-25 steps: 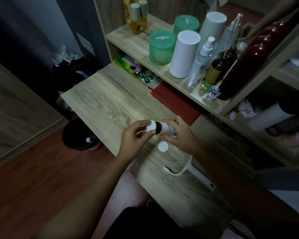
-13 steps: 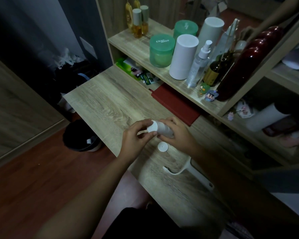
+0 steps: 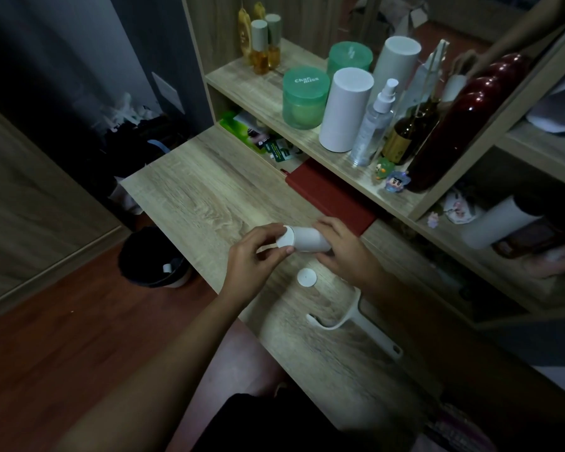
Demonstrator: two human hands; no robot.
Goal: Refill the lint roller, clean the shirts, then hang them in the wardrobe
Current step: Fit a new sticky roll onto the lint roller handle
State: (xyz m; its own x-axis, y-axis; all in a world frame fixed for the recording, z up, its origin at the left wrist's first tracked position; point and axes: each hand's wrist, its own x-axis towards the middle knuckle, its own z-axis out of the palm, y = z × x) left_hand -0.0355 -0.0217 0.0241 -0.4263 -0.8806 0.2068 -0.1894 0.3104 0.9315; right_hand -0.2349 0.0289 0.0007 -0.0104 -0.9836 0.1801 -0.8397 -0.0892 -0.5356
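Nearest me, by the desk's (image 3: 209,197) front edge, the white plastic lint roller handle (image 3: 372,334) lies flat, its grip slanting toward the front right. Just beyond it sits a loose round white cap (image 3: 306,276). Over the desk's middle I see the refill roll (image 3: 309,239), a smooth white cylinder with its long axis running left to right (slightly tilted). The right hand (image 3: 343,249) wraps its right end, and the left hand (image 3: 252,256) pinches a disc-shaped end cap (image 3: 285,241) at its left end. A red notebook (image 3: 333,200) lies at the back edge.
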